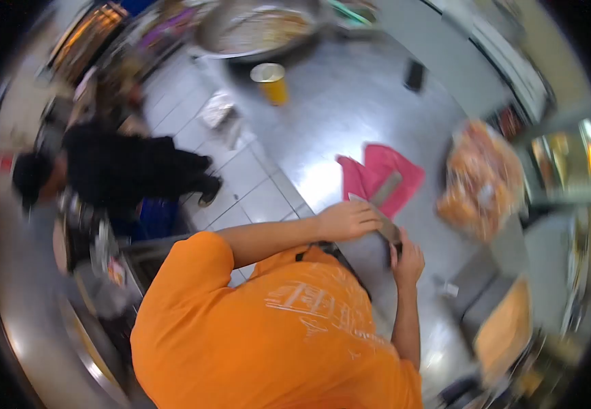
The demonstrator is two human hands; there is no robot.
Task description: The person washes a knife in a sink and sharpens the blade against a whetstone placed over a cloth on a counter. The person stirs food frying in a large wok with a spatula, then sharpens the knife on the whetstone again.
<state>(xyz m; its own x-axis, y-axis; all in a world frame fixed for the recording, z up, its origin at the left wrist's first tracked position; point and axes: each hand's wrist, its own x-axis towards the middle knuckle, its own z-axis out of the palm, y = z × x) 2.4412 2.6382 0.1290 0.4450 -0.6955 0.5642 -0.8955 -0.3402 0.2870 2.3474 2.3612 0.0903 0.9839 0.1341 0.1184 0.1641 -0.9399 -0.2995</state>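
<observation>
A knife point(390, 233) with a broad grey blade and dark handle is between my hands, over the steel table. My right hand point(408, 263) is closed around its handle end. My left hand point(350, 220) is closed at the blade, fingers together against it; the fingertips and part of the blade are hard to separate. Just beyond the blade, a narrow grey bar point(385, 189), like a sharpening stone, lies across a crumpled pink cloth point(403, 192). Motion blur softens the edges of the knife.
The steel table point(322, 129) holds a yellow cup point(271, 83), a large metal pan point(258, 31), a dark phone-like object point(414, 75) and a clear bag of orange-pink food point(483, 180). A tray point(504, 330) is at right. A person in black point(132, 167) stands left on the tiled floor.
</observation>
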